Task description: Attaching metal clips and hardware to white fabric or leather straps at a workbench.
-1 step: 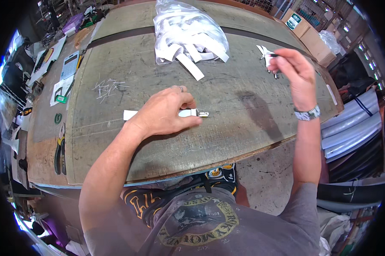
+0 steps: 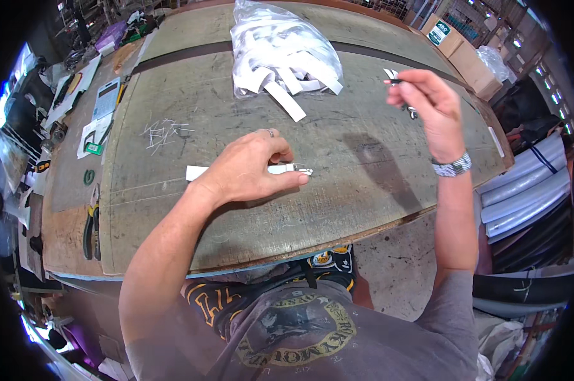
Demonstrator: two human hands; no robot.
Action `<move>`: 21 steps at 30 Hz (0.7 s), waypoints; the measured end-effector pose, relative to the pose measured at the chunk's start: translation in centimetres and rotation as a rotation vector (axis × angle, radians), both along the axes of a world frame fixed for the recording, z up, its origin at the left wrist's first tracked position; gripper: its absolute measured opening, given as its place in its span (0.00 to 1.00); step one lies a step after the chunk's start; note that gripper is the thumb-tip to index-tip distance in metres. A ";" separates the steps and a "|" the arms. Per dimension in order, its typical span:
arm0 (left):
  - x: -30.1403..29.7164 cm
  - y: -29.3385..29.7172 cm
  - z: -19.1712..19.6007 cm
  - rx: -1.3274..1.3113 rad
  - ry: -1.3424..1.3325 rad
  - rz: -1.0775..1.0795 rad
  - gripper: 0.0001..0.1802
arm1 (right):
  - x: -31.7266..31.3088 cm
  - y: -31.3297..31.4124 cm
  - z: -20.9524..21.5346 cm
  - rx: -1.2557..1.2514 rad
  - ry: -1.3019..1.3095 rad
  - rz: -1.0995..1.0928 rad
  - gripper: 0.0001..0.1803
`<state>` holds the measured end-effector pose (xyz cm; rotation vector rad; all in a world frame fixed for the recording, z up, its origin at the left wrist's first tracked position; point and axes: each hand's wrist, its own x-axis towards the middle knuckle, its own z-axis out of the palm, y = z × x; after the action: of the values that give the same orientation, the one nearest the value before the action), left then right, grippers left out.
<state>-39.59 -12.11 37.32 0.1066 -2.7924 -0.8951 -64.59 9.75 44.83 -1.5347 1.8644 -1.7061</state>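
Note:
A white strap with a small metal clip at its right end lies on the worn tabletop. My left hand is over it, thumb and fingers closed around the strap near the clip; the palm hides its middle. Raised over the right part of the table, my right hand pinches a small, thin dark piece with a light tip, too small to name. Behind that hand, partly covered, are a few white pieces with metal parts.
At the far middle sits a clear plastic bag spilling white strips. Short white threads are scattered left of centre. Pliers, a calculator and a green item line the left side. Cardboard boxes stand far right, above wrapped rolls.
My right hand has shifted a little left with the dark piece. My left thumb has slid slightly right, nearer the clip, and the strap has barely moved.

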 end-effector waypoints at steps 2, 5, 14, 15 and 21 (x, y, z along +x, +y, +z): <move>-0.8 0.1 -0.9 0.042 0.065 0.028 0.12 | 1.1 -3.4 -0.4 0.009 -0.022 0.094 0.10; -2.3 0.5 -2.1 0.048 0.168 0.032 0.09 | 0.8 -7.4 -2.0 -0.014 -0.091 0.215 0.09; -1.1 -0.6 -0.3 0.263 0.047 0.123 0.09 | 1.9 -9.1 -7.3 0.196 -0.249 0.417 0.09; -1.1 -0.8 -0.2 0.252 0.036 0.120 0.09 | 2.2 -8.8 -7.4 0.245 -0.216 0.452 0.09; -1.3 -1.5 -1.2 0.276 0.088 0.098 0.09 | 2.9 -8.9 -7.0 0.395 -0.025 0.598 0.08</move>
<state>-40.92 -13.62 36.14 0.2378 -2.5447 -1.2228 -61.71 0.83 37.84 -1.6555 1.4075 -1.0191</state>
